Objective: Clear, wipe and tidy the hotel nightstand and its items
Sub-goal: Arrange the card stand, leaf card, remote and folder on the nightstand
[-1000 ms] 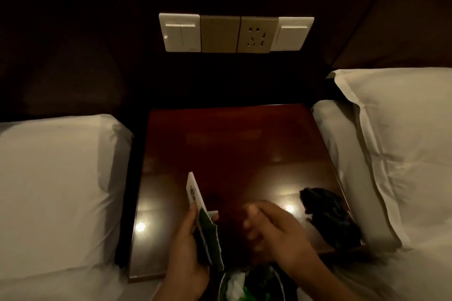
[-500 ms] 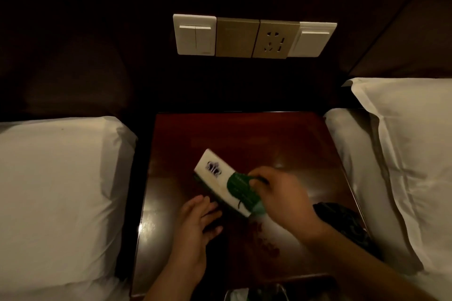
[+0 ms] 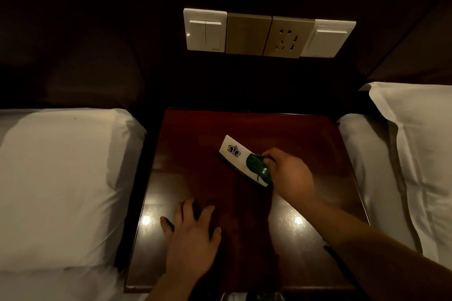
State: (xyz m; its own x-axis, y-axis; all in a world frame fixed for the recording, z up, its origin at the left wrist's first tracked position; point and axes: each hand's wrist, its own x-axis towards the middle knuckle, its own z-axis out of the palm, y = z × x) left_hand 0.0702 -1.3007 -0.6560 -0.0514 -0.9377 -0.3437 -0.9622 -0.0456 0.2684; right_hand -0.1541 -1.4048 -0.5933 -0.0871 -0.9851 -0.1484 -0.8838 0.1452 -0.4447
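Card [image 3: 241, 157] carried further back by right hand [image 3: 291, 175], pinching its near end; left hand [image 3: 193, 234] flat on nightstand [image 3: 244, 124], fingers spread. Set card down square, centred.

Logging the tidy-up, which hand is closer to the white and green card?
Right. The right hand pinches the card at its leaf end; the left hand lies flat on the nightstand, apart from it, toward the front left.
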